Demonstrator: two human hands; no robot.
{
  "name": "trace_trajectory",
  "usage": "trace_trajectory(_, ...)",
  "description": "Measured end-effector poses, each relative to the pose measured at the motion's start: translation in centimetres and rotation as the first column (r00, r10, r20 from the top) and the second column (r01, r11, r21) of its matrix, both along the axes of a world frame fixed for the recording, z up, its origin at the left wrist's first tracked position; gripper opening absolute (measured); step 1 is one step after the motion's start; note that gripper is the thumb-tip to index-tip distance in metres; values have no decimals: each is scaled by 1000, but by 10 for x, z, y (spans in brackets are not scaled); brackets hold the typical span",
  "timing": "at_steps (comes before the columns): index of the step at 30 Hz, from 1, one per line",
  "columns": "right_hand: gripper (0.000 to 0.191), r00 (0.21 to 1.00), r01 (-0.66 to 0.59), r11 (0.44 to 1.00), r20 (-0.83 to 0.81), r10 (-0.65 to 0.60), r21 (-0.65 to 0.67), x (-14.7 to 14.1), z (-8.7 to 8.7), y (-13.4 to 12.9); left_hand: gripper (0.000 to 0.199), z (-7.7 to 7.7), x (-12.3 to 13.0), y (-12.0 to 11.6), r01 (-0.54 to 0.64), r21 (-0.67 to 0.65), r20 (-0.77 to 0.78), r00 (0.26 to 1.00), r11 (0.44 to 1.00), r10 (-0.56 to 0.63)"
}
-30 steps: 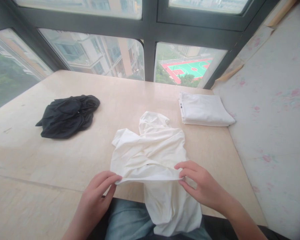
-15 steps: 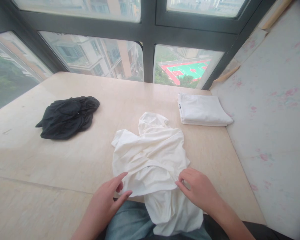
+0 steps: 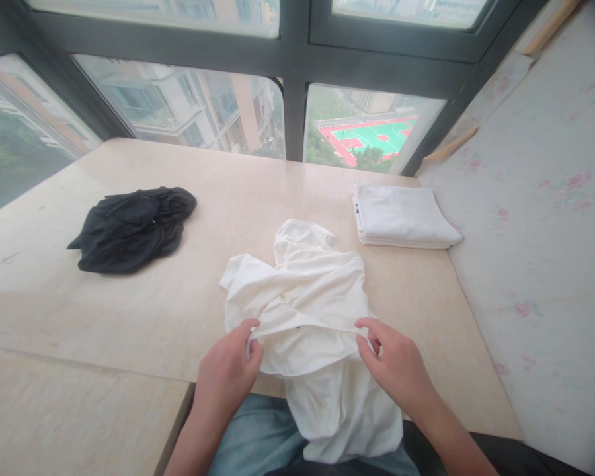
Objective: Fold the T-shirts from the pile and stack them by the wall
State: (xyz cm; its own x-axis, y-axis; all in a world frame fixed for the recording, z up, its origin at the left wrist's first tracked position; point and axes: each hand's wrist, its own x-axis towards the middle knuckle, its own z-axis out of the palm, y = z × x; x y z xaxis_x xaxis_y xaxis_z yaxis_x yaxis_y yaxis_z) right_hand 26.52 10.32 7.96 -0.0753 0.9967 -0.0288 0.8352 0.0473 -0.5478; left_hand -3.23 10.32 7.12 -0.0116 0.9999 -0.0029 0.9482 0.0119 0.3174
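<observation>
A rumpled white shirt (image 3: 302, 284) lies in front of me, its lower part hanging over the near edge onto my lap. My left hand (image 3: 232, 362) pinches a hem of the shirt at its left side, thumb and forefinger closed around the cloth. At the right end of the same hem, my right hand (image 3: 395, 362) holds the fabric between thumb and fingers. The hem runs slightly raised between both hands, with a small dark mark under its middle. Folds hide how the layers lie.
A crumpled black garment (image 3: 133, 228) lies to the left on the pale ledge (image 3: 238, 192). Folded white cloth (image 3: 401, 215) sits at the back right, beside the flowered wall (image 3: 535, 251). Dark-framed windows (image 3: 295, 99) stand behind the ledge.
My left hand has moved up and closed on the hem; my right hand has shifted slightly and grips it too. The hem is now lifted and drawn straighter between them.
</observation>
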Motion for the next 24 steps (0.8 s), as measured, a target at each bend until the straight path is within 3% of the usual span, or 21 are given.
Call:
trace_trajectory(6,18,988,55,996,-147,-44,73,6,15,15,25,33,-10,27,-55,23,255,966,998,47)
trace_trajectory(12,20,964,126,992,-236,-120,11,9,28,32,35,56,-3,49,-23,6,334,942,1000,19)
trace_trajectory(15,23,965,116,992,-229,-126,-55,12,28,38,35,56,-2,54,-14,-5,383,924,1000,15)
trace_trajectory(19,28,944,96,985,-302,-135,-141,17,23,41,36,46,-9,60,2,-36,476,879,999,15)
trace_trajectory(24,37,857,-90,938,-505,-99,-335,29,21,41,36,35,-19,63,1,-132,608,790,991,80)
